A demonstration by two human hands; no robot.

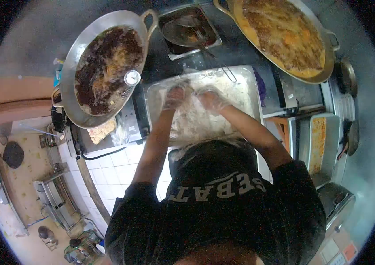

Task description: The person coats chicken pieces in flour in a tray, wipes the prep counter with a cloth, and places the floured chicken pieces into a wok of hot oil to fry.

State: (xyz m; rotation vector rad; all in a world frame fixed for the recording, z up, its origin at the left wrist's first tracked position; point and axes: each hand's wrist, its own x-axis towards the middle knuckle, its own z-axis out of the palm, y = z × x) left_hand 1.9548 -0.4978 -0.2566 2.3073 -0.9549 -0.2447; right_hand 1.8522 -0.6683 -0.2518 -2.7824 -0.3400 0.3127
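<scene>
A rectangular metal tray (258, 104) spread with white flour (216, 126) lies in front of me. Both my hands are inside it, in thin clear plastic gloves. Toward the tray's left back part, my left hand (177, 95) has its fingers curled down at the flour. My right hand (211, 99) is a short way to the right, its fingers bent inward toward the left one. Flour coats the fingertips of both, and whatever they may grip is too whitened and small to make out.
A large wok of dark bubbling oil (108, 66) stands at the left, a second wok with orange frothing oil (284, 37) at the back right. Between them, a wire strainer (181, 33) rests over a metal pan (216, 42). Its handle (227, 73) reaches over the tray's back rim.
</scene>
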